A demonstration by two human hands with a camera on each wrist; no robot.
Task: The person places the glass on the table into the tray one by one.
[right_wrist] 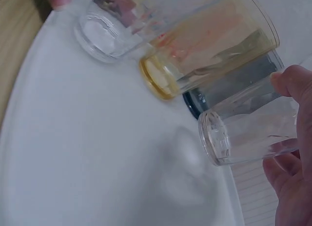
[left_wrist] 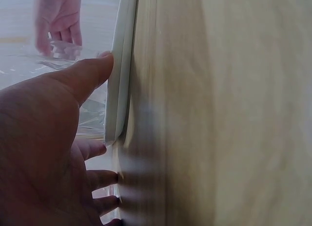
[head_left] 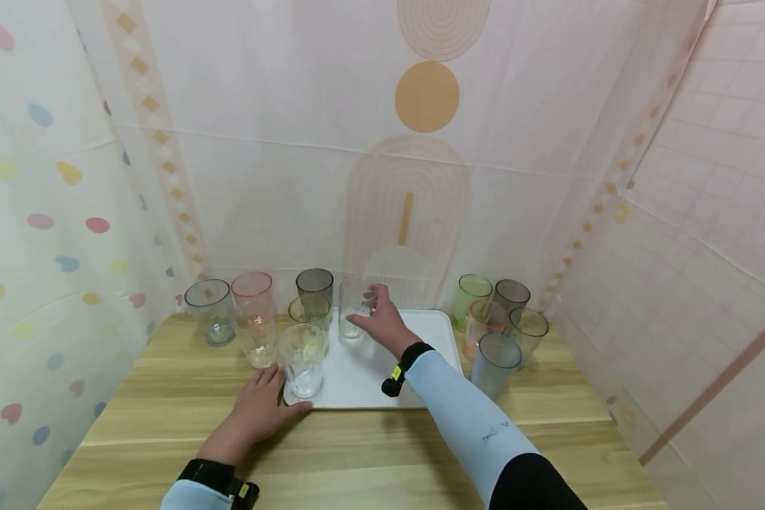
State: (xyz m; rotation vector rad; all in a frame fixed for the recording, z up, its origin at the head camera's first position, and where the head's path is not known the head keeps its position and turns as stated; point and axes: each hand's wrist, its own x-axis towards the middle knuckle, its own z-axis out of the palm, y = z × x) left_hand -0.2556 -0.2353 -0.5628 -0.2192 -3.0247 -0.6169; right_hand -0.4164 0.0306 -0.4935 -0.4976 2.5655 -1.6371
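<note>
My right hand [head_left: 385, 322] grips a clear glass [head_left: 352, 324] near the back of the white tray [head_left: 363, 389]; in the right wrist view, thumb and fingers wrap round this tumbler [right_wrist: 243, 128]. My left hand [head_left: 258, 407] lies spread at the tray's front left corner, its thumb against the rim [left_wrist: 117, 84] in the left wrist view and its other fingers along the left side. On the tray's left part stand another clear glass [head_left: 302, 365], an amber glass [right_wrist: 209, 46] and a dark grey glass [head_left: 315, 280], close to the held one.
Left of the tray stand a grey-blue glass [head_left: 209, 315] and a pink glass [head_left: 253, 301]. Clustered at its right are green [head_left: 472, 297], dark grey [head_left: 512, 292], brownish-pink [head_left: 481, 329], olive [head_left: 528, 329] and blue [head_left: 494, 365] glasses. A patterned cloth [head_left: 280, 191] hangs behind the wooden table [head_left: 331, 453].
</note>
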